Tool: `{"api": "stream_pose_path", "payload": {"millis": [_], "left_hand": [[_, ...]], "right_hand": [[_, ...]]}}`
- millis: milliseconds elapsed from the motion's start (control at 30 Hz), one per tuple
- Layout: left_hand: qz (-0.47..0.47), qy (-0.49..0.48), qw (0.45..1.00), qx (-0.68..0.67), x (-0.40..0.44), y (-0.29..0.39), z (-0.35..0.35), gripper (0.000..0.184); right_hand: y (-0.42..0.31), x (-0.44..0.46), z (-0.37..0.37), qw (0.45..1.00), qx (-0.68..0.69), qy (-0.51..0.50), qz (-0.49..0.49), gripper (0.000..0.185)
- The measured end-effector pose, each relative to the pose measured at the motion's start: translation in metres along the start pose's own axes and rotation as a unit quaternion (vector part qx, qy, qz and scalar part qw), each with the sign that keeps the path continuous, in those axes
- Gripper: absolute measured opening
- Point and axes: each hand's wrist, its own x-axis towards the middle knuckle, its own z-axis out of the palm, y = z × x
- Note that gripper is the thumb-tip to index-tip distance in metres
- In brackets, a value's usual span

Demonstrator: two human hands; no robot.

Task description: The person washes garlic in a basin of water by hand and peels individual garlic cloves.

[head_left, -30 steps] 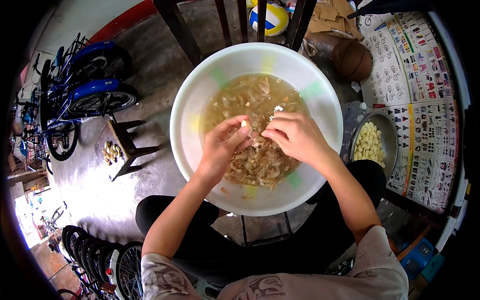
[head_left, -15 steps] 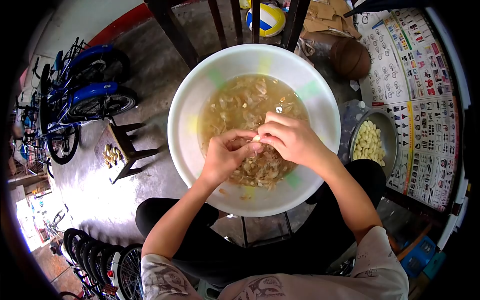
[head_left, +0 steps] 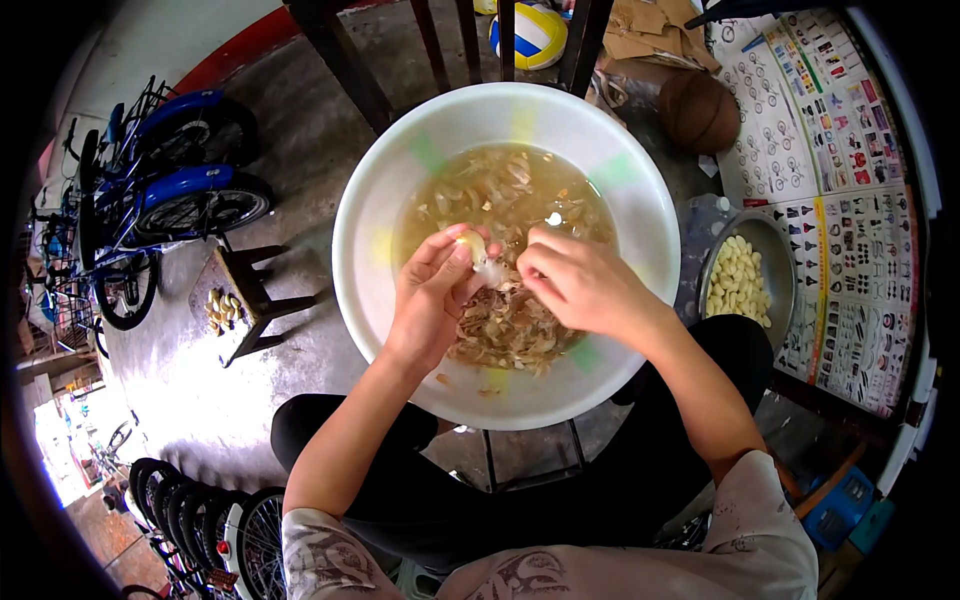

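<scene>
A garlic clove [head_left: 470, 242] sits between the thumb and fingers of my left hand [head_left: 425, 295], which is turned partly palm up. Whitish, translucent garlic skin [head_left: 490, 273] hangs from the clove towards my right hand [head_left: 580, 280]. The right fingers are pinched together at the far end of that skin, a short way from the clove. Both hands are over a large white plastic basin [head_left: 370, 330]. Cloudy water [head_left: 455, 180] lies in it, with a brown heap of wet garlic skins [head_left: 515, 330] on the near side.
Peeled cloves [head_left: 738, 280] fill part of a metal bowl [head_left: 782, 270] by my right knee. More cloves [head_left: 222, 310] lie on a wooden stool [head_left: 245, 285] at left. Wooden chair slats [head_left: 430, 50] stand behind the basin, near a basketball [head_left: 700, 112]. Bicycles [head_left: 185, 190] stand at left.
My hands have moved from fingertips touching to slightly apart. The left hand has turned palm up, showing the clove, and pale skin now stretches towards the right fingers.
</scene>
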Motion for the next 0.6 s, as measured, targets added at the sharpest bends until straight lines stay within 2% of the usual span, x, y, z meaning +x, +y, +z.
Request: {"api": "stream_pose_path", "payload": {"millis": [33,67,133,167,233,300,400,433,500,600], "left_hand": [[0.004,0.003,1.0,0.02,0.0,0.001,0.001,0.026],[0.004,0.003,1.0,0.019,-0.001,0.001,0.001,0.026],[0.037,-0.022,0.99,0.137,-0.003,-0.001,0.003,0.027],[0.036,-0.022,0.99,0.137,-0.003,-0.003,0.002,0.027],[0.061,-0.036,0.97,0.232,-0.003,-0.008,0.0,0.028],[0.055,-0.049,0.967,0.245,-0.005,-0.008,0.001,0.026],[0.049,-0.069,0.959,0.271,-0.007,-0.009,0.001,0.024],[0.054,-0.085,0.957,0.273,-0.006,-0.012,-0.001,0.022],[0.056,-0.102,0.955,0.274,-0.008,-0.015,-0.003,0.021],[0.033,-0.1,0.949,0.297,-0.008,-0.015,-0.003,0.02]], "right_hand": [[0.004,0.001,-0.001,1.0,-0.001,-0.01,0.014,0.011],[0.005,0.001,-0.002,0.999,0.02,0.035,0.018,0.019],[-0.006,0.006,-0.011,0.996,0.059,0.057,0.033,0.023],[-0.01,0.009,-0.012,0.991,0.097,0.08,0.049,0.027],[-0.006,0.008,-0.006,0.989,0.101,0.097,0.043,0.026],[0.0,0.008,-0.004,0.992,0.083,0.087,-0.025,0.022],[0.004,0.007,-0.008,0.992,0.085,0.065,-0.067,0.015],[0.005,0.007,-0.01,0.992,0.086,0.065,-0.067,0.015],[0.003,0.007,-0.015,0.995,0.08,-0.013,-0.054,0.008],[0.004,0.005,-0.011,0.996,0.029,-0.002,-0.09,0.01]]}}
